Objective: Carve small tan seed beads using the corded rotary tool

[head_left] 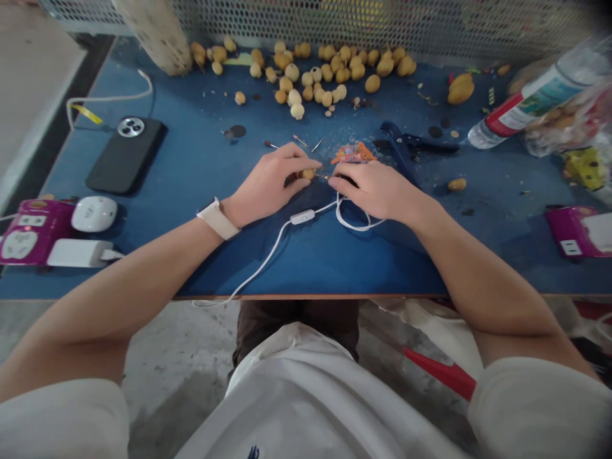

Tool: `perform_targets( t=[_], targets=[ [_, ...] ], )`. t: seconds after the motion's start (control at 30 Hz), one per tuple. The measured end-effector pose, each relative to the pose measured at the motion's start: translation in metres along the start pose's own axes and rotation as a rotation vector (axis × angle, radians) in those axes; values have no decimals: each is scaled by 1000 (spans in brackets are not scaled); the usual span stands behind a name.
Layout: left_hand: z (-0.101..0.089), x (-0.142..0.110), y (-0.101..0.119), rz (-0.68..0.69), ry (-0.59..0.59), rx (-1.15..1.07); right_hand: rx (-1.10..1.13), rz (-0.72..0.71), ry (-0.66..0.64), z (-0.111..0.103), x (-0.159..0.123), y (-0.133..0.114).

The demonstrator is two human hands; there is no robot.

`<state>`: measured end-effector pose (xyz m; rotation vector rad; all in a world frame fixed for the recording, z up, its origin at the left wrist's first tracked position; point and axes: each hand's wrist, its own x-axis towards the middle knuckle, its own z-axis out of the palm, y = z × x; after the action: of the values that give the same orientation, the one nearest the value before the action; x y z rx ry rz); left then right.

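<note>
Near the middle of the blue table [268, 268], my left hand [272, 182] pinches a small yellow gourd [308, 173] between thumb and fingertips. My right hand [370, 186] is closed around a slim corded tool [329, 178], mostly hidden by the fingers. Its thin tip points left at the gourd; whether it touches cannot be made out. A white cord [268, 258] with an inline switch [303, 217] runs from below the right hand to the table's front edge. Several small metal bits [300, 141] lie beyond the left hand. Orange shavings [354, 153] are heaped just past the right hand.
Many small gourds [344, 67] line the back beneath a perforated metal panel [287, 25]. Dark blue cutters [406, 146] lie right of the shavings. A phone [127, 156] and purple power strip [36, 233] are at left; a bottle [530, 102] leans at right.
</note>
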<state>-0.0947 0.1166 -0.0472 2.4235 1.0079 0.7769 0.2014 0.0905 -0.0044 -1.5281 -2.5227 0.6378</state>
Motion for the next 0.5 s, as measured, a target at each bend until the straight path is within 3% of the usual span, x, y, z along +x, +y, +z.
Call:
perform_targets(
  t=[0.5],
  targets=[
    [0, -1, 2, -1, 13, 28, 17, 4, 5, 1, 1, 1]
  ],
)
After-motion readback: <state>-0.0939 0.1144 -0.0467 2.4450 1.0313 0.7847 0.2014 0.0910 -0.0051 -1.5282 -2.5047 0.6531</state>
